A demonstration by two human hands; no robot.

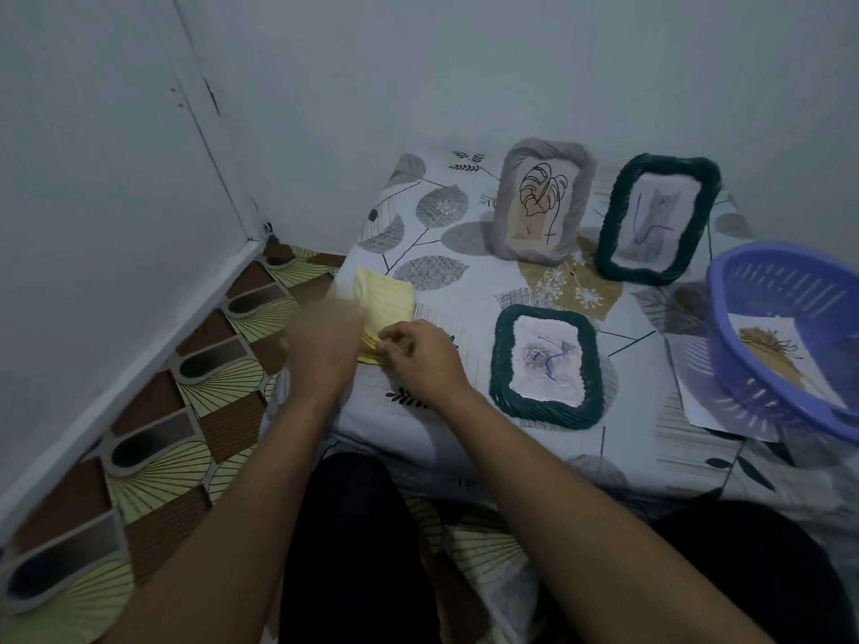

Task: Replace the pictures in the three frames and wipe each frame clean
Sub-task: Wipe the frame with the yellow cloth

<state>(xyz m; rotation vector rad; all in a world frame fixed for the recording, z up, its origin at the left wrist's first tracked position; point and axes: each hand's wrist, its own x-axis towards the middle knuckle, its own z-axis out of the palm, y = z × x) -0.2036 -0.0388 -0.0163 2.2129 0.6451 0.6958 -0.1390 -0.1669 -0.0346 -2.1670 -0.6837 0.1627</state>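
Note:
A folded yellow striped cloth (388,297) lies at the left edge of the low table (469,439). My right hand (425,357) pinches the cloth's near edge. My left hand (325,339) is blurred and sits over the cloth's left side; its grip is unclear. A dark green frame (504,364) lies flat to the right of my hands, holding a picture with a blue scribble. A grey frame (578,188) with a leaf drawing stands upright at the back. A second dark green frame (618,225) leans beside it.
A purple plastic basket (762,392) at the right edge holds a printed picture (774,350) and rests on loose paper sheets (697,392). The table stands against a white wall. Patterned floor mat (186,411) runs along the left. My dark-clothed knees are below.

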